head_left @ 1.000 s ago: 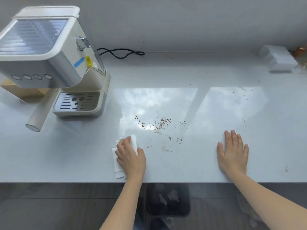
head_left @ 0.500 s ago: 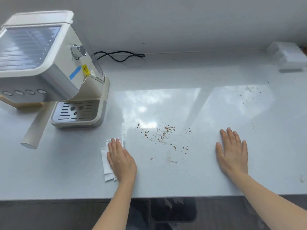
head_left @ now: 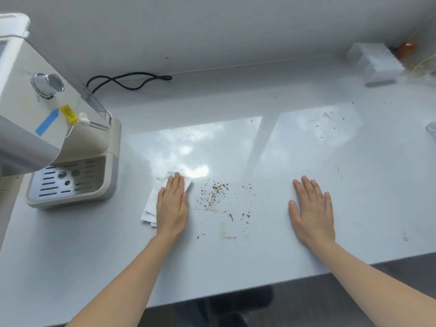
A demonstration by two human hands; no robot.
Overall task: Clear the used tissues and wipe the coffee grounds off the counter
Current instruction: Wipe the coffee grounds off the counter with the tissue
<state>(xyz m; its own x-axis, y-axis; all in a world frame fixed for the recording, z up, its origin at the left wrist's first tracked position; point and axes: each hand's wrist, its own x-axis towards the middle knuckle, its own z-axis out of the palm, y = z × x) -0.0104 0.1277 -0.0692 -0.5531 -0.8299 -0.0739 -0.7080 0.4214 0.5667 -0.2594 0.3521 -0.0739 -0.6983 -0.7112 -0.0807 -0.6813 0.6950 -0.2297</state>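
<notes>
My left hand (head_left: pixel 172 206) lies flat, fingers straight, pressing a folded white tissue (head_left: pixel 149 206) onto the pale counter (head_left: pixel 236 147). Brown coffee grounds (head_left: pixel 218 192) are scattered just right of that hand, with smears and more specks (head_left: pixel 232 217) nearer the front edge. My right hand (head_left: pixel 312 211) rests palm down on the bare counter to the right of the grounds, fingers spread and straight, holding nothing.
A cream coffee machine (head_left: pixel 47 128) with its drip tray (head_left: pixel 68 182) stands at the left, its black cord (head_left: pixel 129 81) lying along the wall. A white box (head_left: pixel 375 63) sits at the back right. A few dark specks (head_left: pixel 330 128) dot the right side.
My left hand flattened out over the tissue and slid it farther from the front edge, close beside the grounds. My right hand stayed flat in place. The camera view shifted.
</notes>
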